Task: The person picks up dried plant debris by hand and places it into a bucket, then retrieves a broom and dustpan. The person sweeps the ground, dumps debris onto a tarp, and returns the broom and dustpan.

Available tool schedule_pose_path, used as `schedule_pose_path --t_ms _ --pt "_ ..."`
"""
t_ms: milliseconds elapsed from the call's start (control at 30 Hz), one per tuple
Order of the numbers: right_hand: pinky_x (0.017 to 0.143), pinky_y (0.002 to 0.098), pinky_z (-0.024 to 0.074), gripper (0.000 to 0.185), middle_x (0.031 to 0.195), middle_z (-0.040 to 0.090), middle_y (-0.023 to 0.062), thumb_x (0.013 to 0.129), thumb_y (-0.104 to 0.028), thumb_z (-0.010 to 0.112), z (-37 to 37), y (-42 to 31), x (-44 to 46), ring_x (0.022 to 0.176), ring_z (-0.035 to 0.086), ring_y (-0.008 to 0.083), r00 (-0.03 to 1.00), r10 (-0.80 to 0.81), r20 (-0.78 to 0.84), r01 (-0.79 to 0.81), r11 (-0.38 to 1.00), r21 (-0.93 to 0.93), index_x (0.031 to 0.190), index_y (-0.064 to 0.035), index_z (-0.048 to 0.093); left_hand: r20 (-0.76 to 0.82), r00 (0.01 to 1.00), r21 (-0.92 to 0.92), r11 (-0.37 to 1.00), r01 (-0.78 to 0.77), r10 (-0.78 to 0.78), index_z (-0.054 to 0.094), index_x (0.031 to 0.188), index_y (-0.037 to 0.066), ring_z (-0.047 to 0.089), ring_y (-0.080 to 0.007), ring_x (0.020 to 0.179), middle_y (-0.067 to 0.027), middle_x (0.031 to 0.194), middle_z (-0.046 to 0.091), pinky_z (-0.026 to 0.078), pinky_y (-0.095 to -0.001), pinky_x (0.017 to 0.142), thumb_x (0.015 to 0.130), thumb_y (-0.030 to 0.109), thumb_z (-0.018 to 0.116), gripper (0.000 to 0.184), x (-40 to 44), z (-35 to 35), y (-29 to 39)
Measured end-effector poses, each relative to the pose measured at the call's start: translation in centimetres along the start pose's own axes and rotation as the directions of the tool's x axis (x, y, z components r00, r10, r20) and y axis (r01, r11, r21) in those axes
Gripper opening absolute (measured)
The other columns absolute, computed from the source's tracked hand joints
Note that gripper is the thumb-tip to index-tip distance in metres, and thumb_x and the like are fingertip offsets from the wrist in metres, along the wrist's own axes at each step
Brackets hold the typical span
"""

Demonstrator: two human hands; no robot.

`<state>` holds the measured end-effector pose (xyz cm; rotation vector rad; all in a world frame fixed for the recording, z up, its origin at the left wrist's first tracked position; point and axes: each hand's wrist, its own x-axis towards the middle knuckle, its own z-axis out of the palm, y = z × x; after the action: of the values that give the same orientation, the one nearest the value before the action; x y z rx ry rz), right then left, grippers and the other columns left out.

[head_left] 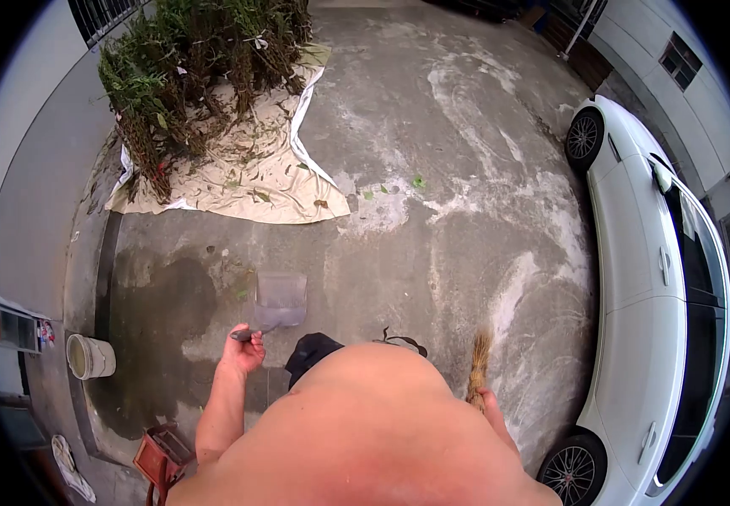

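My left hand (249,352) is closed around the dark handle of a translucent dustpan (281,297). The dustpan's flat pan is over the concrete, pointing away from me; I cannot tell whether it touches the ground. On the other side, my right hand (491,403) grips a straw hand broom (480,363) with its bristles pointing forward. My body hides part of that hand and the lower end of the broom.
Bundles of leafy plants (205,67) stand on a beige cloth (238,190) scattered with leaves. A white car (639,253) is parked at the right. By the left wall are a white bucket (90,357) and a reddish object (161,455). Green leaves (418,181) lie on the concrete.
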<state>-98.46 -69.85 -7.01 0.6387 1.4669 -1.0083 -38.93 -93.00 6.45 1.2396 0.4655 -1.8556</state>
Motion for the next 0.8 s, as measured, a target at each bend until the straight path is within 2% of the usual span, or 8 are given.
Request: schedule_pose_path --t_ms 67,167,300,400,433,567,633,800 --pt "0.039 0.0342 0.0435 0.030 0.064 0.047 0.0126 0.075 -0.021 0.048 3.7 -5.9 1.1 0.045 0.048 0.0242 0.997 0.071 -0.014 -0.071 0.997 0.020 0.100 -0.0087 0.037 0.052 0.999 -0.041 0.999 0.009 -0.007 0.050 0.071 -0.001 0.047 -0.0106 0.043 -0.0007 0.052 0.049 0.039 -0.0218 0.041 0.069 0.027 0.056 0.028 1.7 5.2 1.4" --pt "0.038 0.0333 0.0430 0.026 0.063 0.047 0.0124 0.076 -0.022 0.047 10.0 -13.9 3.1 0.046 0.048 0.0237 1.000 0.005 -0.002 -0.005 0.999 0.041 0.097 -0.0091 0.038 0.099 0.993 -0.034 0.998 0.061 -0.057 0.051 0.074 -0.002 0.048 -0.0101 0.044 -0.0016 0.053 0.051 0.039 -0.0207 0.041 0.069 0.027 0.057 0.030 5.6 13.0 4.4" --pt "0.038 0.0323 0.0419 0.020 0.062 0.048 0.0108 0.077 -0.022 0.046 19.0 -21.2 5.7 0.047 0.048 0.0227 0.995 -0.060 0.079 0.055 0.997 0.062 0.092 -0.0097 0.040 0.092 0.994 0.038 0.997 0.062 -0.065 0.049 0.078 -0.003 0.047 -0.0103 0.043 -0.0022 0.055 0.052 0.040 -0.0215 0.041 0.070 0.027 0.055 0.031 13.1 24.5 9.5" --pt "0.039 0.0328 0.0416 0.020 0.061 0.048 0.0109 0.077 -0.023 0.046 27.3 -25.7 6.5 0.046 0.048 0.0226 0.991 -0.137 0.008 0.137 0.990 0.042 0.091 -0.0099 0.040 0.078 0.993 0.081 0.993 0.081 -0.088 0.049 0.078 -0.002 0.047 -0.0109 0.043 -0.0026 0.055 0.051 0.039 -0.0217 0.041 0.069 0.028 0.055 0.032 20.7 32.3 13.9" --pt "0.039 0.0341 0.0413 0.020 0.060 0.047 0.0117 0.076 -0.022 0.046 29.7 -27.6 6.5 0.047 0.047 0.0232 0.999 -0.043 0.003 0.043 0.997 0.059 0.091 -0.0097 0.040 0.112 0.987 0.084 0.991 0.107 -0.116 0.049 0.076 -0.002 0.046 -0.0116 0.043 -0.0032 0.054 0.051 0.039 -0.0220 0.042 0.070 0.028 0.054 0.031 22.6 35.0 15.3" --pt "0.040 0.0354 0.0417 0.020 0.061 0.047 0.0123 0.075 -0.020 0.046 39.7 -33.8 6.2 0.047 0.047 0.0238 0.995 -0.096 0.017 0.095 0.995 0.038 0.090 -0.0092 0.040 0.077 0.974 0.163 0.967 0.197 -0.211 0.050 0.070 0.000 0.044 -0.0123 0.043 -0.0031 0.054 0.049 0.039 -0.0218 0.041 0.071 0.028 0.052 0.028 27.7 47.7 21.1" --pt "0.041 0.0363 0.0421 0.021 0.061 0.046 0.0126 0.073 -0.019 0.046 43.7 -37.2 7.9 0.048 0.048 0.0249 0.994 -0.082 0.070 0.076 0.993 0.086 0.090 -0.0087 0.040 0.078 0.983 0.167 0.974 0.152 -0.167 0.049 0.070 0.000 0.044 -0.0122 0.043 -0.0032 0.054 0.049 0.039 -0.0218 0.041 0.071 0.028 0.052 0.029 30.3 53.6 24.0" --pt "0.040 0.0371 0.0424 0.022 0.062 0.046 0.0122 0.072 -0.018 0.047 54.1 -49.0 14.0 0.048 0.048 0.0256 0.997 -0.069 0.019 0.068 0.996 0.055 0.091 -0.0088 0.040 0.089 0.992 0.069 0.994 0.080 -0.086 0.048 0.069 0.000 0.046 -0.0124 0.044 -0.0061 0.057 0.052 0.040 -0.0212 0.041 0.071 0.028 0.053 0.029 39.9 64.5 29.5"
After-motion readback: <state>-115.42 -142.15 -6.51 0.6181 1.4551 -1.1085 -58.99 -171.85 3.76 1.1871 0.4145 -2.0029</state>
